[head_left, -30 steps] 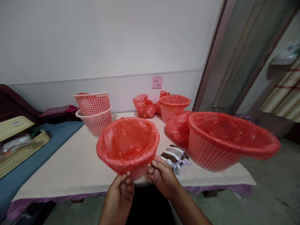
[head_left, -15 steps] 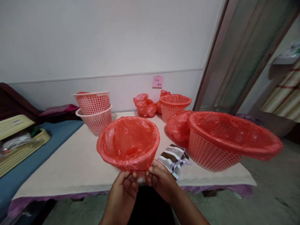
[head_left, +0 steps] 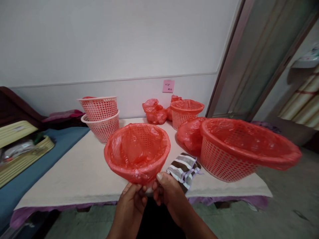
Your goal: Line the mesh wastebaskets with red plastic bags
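A basket stands at the table's front middle, lined with a red plastic bag (head_left: 136,151) that is folded over its rim and hides most of its outside. At the near side of this basket, my left hand (head_left: 132,202) is closed, thumb and fingers pinching the bag's hanging edge. Just right of it my right hand (head_left: 170,196) is closed on the same edge, thumb on top. A striped brown, grey and white cloth (head_left: 183,167) with purple ties lies beside my right hand.
Two stacked pink baskets (head_left: 102,127) stand at the back left. To the right are a large lined basket (head_left: 226,159), a smaller lined one (head_left: 183,119) and bunched red bags (head_left: 154,113). A wicker box (head_left: 30,156) sits far left. A pink note (head_left: 168,86) is on the wall.
The bag's front edge is drawn lower and to a point between my hands. My right thumb has shifted slightly left and up. The other baskets have stayed put.
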`<state>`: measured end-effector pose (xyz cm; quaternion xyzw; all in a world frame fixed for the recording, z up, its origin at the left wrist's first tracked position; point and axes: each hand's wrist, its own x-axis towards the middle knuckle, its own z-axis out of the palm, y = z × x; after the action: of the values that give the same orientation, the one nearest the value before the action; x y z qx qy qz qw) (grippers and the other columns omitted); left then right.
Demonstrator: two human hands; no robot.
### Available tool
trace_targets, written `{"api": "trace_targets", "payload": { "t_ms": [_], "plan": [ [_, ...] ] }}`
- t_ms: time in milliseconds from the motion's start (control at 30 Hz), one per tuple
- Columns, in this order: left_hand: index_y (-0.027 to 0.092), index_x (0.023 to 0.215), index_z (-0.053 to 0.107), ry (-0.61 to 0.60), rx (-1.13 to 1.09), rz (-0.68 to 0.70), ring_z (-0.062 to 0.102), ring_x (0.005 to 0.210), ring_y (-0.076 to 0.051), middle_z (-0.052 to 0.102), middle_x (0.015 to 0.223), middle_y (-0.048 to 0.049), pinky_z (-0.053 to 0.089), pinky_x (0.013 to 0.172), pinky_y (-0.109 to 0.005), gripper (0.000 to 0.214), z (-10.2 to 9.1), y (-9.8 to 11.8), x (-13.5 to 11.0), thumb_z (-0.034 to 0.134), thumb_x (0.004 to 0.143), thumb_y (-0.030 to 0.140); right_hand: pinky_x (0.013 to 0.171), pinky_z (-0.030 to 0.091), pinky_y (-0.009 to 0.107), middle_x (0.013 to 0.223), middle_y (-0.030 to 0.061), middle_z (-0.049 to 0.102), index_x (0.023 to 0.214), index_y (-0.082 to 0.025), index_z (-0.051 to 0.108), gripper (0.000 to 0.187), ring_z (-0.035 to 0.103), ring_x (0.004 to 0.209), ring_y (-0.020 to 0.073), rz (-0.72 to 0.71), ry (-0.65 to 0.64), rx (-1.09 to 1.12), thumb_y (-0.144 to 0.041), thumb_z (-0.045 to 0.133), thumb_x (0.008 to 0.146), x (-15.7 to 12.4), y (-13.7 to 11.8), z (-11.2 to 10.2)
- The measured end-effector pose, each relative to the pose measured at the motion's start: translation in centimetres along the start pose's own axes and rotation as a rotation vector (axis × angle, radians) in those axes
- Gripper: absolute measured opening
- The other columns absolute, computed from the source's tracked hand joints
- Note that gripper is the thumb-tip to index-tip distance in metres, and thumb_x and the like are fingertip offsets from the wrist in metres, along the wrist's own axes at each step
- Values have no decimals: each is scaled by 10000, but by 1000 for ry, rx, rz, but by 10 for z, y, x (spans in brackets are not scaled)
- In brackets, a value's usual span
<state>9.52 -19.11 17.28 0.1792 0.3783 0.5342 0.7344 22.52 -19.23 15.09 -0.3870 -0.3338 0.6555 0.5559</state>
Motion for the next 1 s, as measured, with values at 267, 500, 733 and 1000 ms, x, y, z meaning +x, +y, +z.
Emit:
{"api": "trace_targets", "payload": {
  "t_ms": [267,500,733,1000],
  "plan": [
    [138,702,632,-93,74,30,585,630,-123,637,674,-28,445,570,-225,95,-1,0,0,698,719,205,422,323,184,578,3,603,771,-156,556,142,505,472,92,38,6,4,-274,578,695,16,-4,21],
    [148,757,630,44,-72,53,605,622,-100,645,703,-3,461,507,-188,110,-8,1,3,706,694,100,535,416,202,635,5,640,737,-181,632,125,573,579,113,20,38,327,-169,601,616,18,-1,13],
    [150,792,615,51,-156,54,557,576,-71,598,696,21,447,444,-170,110,-5,4,3,658,737,65,662,485,238,905,36,700,866,-185,638,177,628,757,136,29,-9,533,-196,665,692,17,-12,4],
    [140,794,641,38,-121,67,600,617,-87,644,747,6,477,465,-173,162,-3,2,-1,736,674,86,525,450,208,845,53,698,979,-151,590,305,624,650,132,0,72,358,-326,691,751,18,-19,8]
  ]
}}
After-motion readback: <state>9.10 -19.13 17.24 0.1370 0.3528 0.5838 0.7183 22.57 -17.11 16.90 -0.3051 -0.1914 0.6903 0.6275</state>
